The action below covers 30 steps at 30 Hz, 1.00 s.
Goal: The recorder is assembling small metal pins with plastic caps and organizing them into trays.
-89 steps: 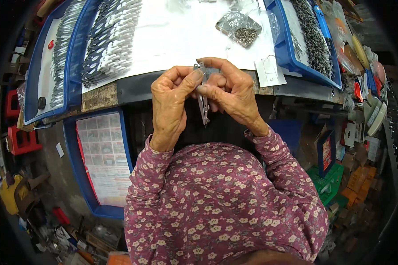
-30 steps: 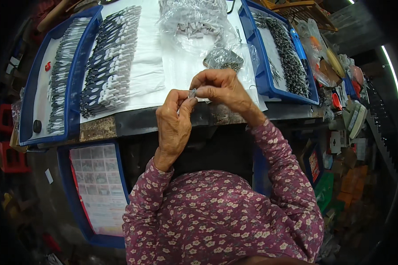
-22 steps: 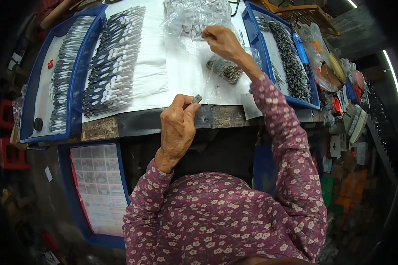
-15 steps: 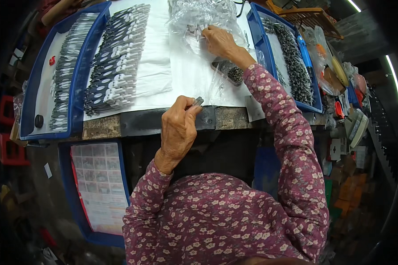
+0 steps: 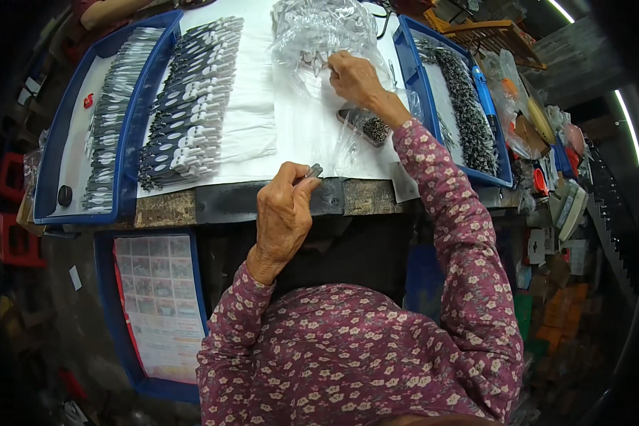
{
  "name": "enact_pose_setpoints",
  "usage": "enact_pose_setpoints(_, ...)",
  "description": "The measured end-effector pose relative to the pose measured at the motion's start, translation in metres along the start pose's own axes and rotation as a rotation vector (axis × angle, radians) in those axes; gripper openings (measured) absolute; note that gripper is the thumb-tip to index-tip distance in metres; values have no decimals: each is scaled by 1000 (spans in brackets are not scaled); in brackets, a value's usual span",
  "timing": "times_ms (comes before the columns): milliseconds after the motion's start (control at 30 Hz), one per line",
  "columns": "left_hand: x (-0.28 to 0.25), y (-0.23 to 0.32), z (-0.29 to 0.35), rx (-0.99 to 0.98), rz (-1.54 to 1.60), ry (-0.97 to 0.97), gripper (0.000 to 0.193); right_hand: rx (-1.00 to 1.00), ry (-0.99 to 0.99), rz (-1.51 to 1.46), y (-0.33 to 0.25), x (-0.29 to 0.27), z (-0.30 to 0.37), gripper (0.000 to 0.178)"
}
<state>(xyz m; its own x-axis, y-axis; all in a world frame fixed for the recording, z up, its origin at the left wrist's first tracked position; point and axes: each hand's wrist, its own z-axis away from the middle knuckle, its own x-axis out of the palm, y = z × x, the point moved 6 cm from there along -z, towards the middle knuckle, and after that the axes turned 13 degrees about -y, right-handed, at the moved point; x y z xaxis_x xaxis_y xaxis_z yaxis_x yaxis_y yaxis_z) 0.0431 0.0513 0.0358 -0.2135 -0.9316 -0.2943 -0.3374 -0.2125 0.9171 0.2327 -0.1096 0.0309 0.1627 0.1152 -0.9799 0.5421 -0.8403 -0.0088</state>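
Since the earliest frame, the right hand [image 5: 357, 77] has parted from the left and gone up to the top centre, while the left hand [image 5: 282, 216] stays low, near the middle of the frame.

Nearest, the left thumb and forefinger are pinched together on a small grey part [image 5: 314, 170], the other fingers curled under. Only its tip shows, right by the table edge [image 5: 263, 201]; if that light pinch slackened, the part could drop into the dark gap below, where it would be hard to find.

Beyond, right of centre, a shallow tin [image 5: 375, 130] of tiny metal pieces sits just beside the right wrist, with loose clear film about it. A sleeve brushing the tin, or a tug on the film, might tip it and scatter the pieces over the white paper [image 5: 248, 135].

Farther up, the right fingers are bent, their tips at the near side of the clear plastic bag [image 5: 324, 28] of pale pieces; I cannot tell whether they hold one. Crumpled plastic could catch on the fingers and drag several pieces out together.

At the left of the table top, the close rows of dark-and-white pieces [image 5: 192, 106] stand well apart from both hands, so a knock there looks unlikely.
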Motion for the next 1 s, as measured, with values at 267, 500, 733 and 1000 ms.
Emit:
enact_pose_setpoints(267,-12,6,4,46,-4,76,5,25,-63,-1125,-63,-53,64,16)
enact_pose_setpoints(500,-10,3,5,32,4,46,6,29,-67,-1562,-97,-39,115,19)
enact_pose_setpoints(733,-3,3,8,10,-24,14,5,85,18,-1558,-99,-30,130,18)
enact_pose_setpoints(1000,3,0,8,-4,1,-17,6,81,90,-1606,-99,-26,137,18)
